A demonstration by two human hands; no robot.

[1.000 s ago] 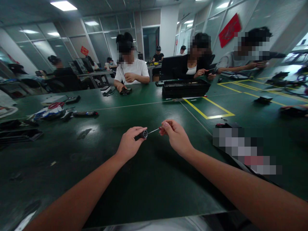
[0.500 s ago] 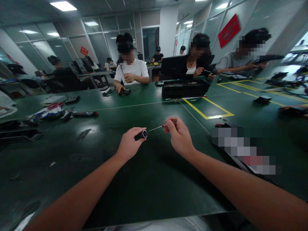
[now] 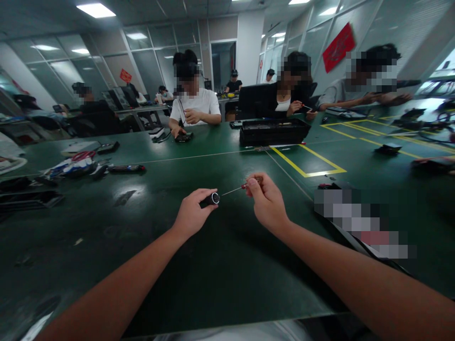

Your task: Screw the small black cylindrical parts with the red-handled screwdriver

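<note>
My left hand (image 3: 194, 213) is closed round a small black cylinder (image 3: 214, 198) with a pale ring at its end, which faces right. What kind of part it is I cannot tell. Pinched in my right hand (image 3: 266, 201) is a screwdriver (image 3: 244, 186) with a red handle and a thin metal shaft. The shaft points left, and its tip is close to the cylinder's ringed end; whether they touch is hard to see. Both hands are over the green table (image 3: 220, 274), near its middle.
A long black tray (image 3: 273, 131) stands ahead, near yellow tape (image 3: 325, 173). To the right lies a flat item (image 3: 359, 222), partly blurred out. Cables and tools (image 3: 78, 163) lie at the left, with a black tray (image 3: 30, 200) nearer. Several people (image 3: 195, 104) sit across the table.
The screwdriver and my right hand have shifted very slightly right. My left hand keeps its hold on the cylinder, almost unmoved; the whole view has shifted a little.
</note>
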